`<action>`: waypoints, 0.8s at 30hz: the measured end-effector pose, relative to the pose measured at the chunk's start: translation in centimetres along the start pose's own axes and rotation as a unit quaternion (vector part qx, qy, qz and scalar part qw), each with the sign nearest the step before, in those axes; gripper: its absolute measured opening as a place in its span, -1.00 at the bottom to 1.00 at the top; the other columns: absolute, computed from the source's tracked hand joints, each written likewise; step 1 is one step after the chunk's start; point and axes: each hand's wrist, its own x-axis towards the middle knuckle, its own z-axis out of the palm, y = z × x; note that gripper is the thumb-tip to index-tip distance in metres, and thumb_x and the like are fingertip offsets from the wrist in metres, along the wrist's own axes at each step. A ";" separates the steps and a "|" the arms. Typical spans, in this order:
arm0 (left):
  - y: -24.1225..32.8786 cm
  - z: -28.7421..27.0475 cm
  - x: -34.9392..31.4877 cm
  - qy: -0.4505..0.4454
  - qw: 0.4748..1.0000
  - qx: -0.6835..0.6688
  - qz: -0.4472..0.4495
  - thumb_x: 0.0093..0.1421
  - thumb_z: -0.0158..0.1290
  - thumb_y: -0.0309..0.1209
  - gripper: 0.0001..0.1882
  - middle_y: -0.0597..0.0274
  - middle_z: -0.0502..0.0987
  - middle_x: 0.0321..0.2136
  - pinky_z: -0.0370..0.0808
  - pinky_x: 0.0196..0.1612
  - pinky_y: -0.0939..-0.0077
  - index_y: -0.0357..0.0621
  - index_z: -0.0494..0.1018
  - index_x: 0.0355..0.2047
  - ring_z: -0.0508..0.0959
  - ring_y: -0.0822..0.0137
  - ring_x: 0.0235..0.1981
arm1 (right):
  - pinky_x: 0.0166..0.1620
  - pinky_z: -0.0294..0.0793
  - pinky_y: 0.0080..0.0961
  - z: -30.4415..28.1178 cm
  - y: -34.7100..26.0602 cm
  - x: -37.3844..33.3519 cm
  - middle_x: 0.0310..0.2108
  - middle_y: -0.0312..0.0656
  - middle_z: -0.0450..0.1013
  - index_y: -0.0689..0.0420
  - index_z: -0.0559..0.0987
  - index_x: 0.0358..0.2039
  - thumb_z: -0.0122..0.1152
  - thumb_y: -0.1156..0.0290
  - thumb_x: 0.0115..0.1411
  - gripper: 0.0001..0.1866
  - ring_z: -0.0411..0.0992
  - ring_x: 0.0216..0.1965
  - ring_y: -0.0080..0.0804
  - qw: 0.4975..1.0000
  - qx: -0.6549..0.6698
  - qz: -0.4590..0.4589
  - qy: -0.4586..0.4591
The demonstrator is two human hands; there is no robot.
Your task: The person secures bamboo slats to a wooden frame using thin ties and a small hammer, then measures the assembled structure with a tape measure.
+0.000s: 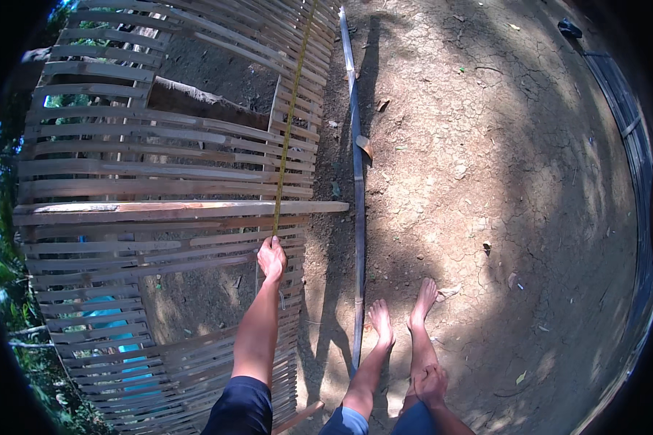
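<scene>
A narrow yellow tape measure runs away from me along the right part of a bamboo slat panel. My left hand pinches its near end against the slats, just below a thicker bamboo pole that crosses the panel. The far end of the tape leaves the top of the view. On my bent leg, near the knee, rests my right hand, its fingers apart and loosely curled with nothing in them.
A long split bamboo strip lies on the cracked dirt ground beside the panel, ahead of my bare feet. Openings in the panel show a log and blue-green material behind it. A dark slatted edge stands far right.
</scene>
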 end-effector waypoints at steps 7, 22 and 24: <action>2.3 -0.2 -1.2 -0.024 1.000 -0.007 -0.019 0.33 -0.04 -0.13 -0.65 -0.21 0.60 -0.27 0.45 -0.10 0.01 -0.08 0.60 -0.17 0.56 -0.23 -0.15 | 0.15 0.32 -0.16 -0.5 -0.6 -0.1 -0.01 -0.11 0.44 0.12 0.62 -0.16 0.25 0.17 0.00 -0.59 0.36 0.06 -0.05 0.999 -0.009 0.040 -0.012; 2.1 -2.3 0.1 -0.042 0.999 -0.001 -0.021 0.32 -0.03 -0.13 -0.63 -0.16 0.61 -0.21 0.46 -0.05 0.09 -0.11 0.57 -0.08 0.58 -0.15 -0.11 | 0.15 0.34 -0.17 0.8 0.0 -0.3 -0.02 -0.10 0.43 0.08 0.61 -0.14 0.20 0.10 0.03 -0.57 0.36 0.05 -0.05 0.998 -0.016 0.055 -0.003; 2.2 -4.1 0.2 -0.041 0.999 0.004 -0.014 0.32 -0.03 -0.12 -0.63 -0.14 0.61 -0.22 0.46 -0.05 0.10 -0.11 0.57 -0.09 0.58 -0.14 -0.11 | 0.15 0.34 -0.17 0.1 -1.0 -0.5 0.03 -0.09 0.40 0.09 0.60 -0.11 0.18 0.11 0.06 -0.56 0.34 0.08 -0.04 0.998 -0.027 0.059 -0.021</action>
